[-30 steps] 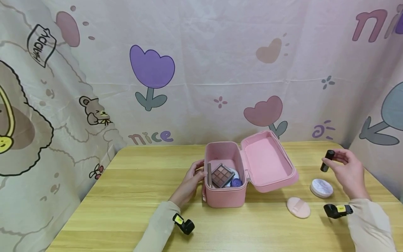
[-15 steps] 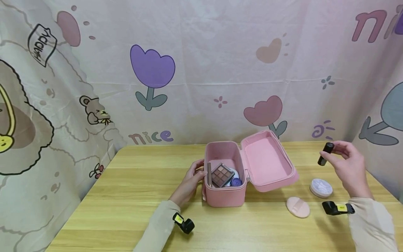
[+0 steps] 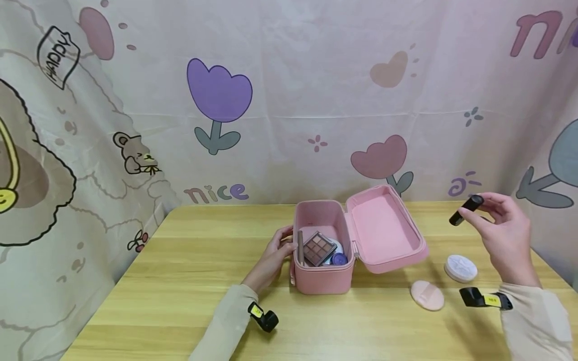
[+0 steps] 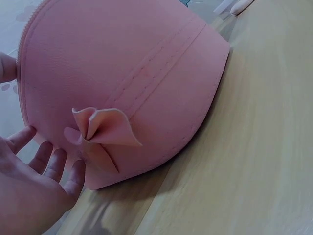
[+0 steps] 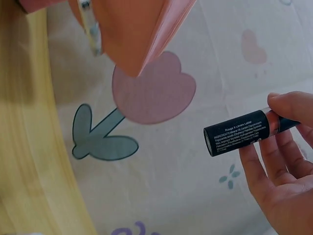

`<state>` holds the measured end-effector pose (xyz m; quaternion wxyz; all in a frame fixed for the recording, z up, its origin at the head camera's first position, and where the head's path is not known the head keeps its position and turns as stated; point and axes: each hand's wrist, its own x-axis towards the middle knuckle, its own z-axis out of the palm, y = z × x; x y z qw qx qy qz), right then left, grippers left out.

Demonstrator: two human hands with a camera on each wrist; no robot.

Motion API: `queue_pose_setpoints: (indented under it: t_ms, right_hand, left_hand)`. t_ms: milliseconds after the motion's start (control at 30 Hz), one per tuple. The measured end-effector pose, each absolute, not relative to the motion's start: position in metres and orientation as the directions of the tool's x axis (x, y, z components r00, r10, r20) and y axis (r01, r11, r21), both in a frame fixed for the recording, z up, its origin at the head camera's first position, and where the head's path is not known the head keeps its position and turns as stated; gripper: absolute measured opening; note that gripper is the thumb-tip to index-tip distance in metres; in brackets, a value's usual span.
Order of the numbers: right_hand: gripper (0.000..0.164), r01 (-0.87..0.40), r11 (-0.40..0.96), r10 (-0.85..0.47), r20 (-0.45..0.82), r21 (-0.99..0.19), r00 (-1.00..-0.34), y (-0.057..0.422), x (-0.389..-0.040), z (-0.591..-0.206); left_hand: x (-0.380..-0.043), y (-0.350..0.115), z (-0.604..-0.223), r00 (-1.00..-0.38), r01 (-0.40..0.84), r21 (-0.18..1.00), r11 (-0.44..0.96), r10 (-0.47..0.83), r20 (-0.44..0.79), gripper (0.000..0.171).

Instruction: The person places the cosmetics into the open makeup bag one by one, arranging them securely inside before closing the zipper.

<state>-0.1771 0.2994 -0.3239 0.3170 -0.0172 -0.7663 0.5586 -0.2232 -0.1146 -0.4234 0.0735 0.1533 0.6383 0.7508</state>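
My right hand [image 3: 510, 235] pinches a black lipstick tube [image 5: 239, 131] between thumb and fingers, raised over the right side of the table. White ingredient text runs along the tube in the right wrist view. My left hand [image 3: 273, 258] holds the left side of a pink makeup case [image 3: 322, 281], thumb at the rim and fingers spread along the outer wall by a bow [image 4: 102, 132]. The case stands with its lid [image 3: 386, 228] swung out to the right. Inside lie an eyeshadow palette [image 3: 318, 248], a slim brown tube [image 3: 300, 248] and a purple-capped item [image 3: 338, 259].
Right of the case, a round white compact [image 3: 460, 268] and a pink powder puff [image 3: 427, 295] lie on the wooden table [image 3: 194, 281]. A printed cloth [image 3: 289, 90] hangs along the table's back edge and sides.
My right hand has lifted the lipstick tube higher above the table and tipped it from near upright to slanting. The left hand stays on the case.
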Motion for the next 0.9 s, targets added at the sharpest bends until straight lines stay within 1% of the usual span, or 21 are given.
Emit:
queue_pose_setpoints:
  t_ms: [200,433,667,900]
  right_hand:
    - [0.041,-0.436,0.222,0.371,0.489,-0.872,-0.789,0.289,-0.171,-0.317]
    - [0.043,-0.491,0.154,0.385,0.51,-0.857,-0.769,0.274,-0.167,-0.307]
    - [0.042,-0.538,0.051,0.397,0.512,-0.841,-0.762,0.255,-0.167,-0.298]
    - [0.042,-0.527,0.089,0.377,0.519,-0.845,-0.767,0.243,-0.166,-0.29]
  left_hand:
    - [-0.223,-0.113,-0.424,-0.943,0.08,0.98,-0.183,0.306,0.134,0.062]
    - [-0.224,-0.113,-0.427,-0.946,0.075,0.982,-0.175,0.298,0.125,0.061]
    - [-0.224,-0.115,-0.424,-0.947,0.076,0.983,-0.166,0.296,0.123,0.061]
    - [-0.225,-0.115,-0.423,-0.949,0.07,0.984,-0.161,0.294,0.116,0.061]
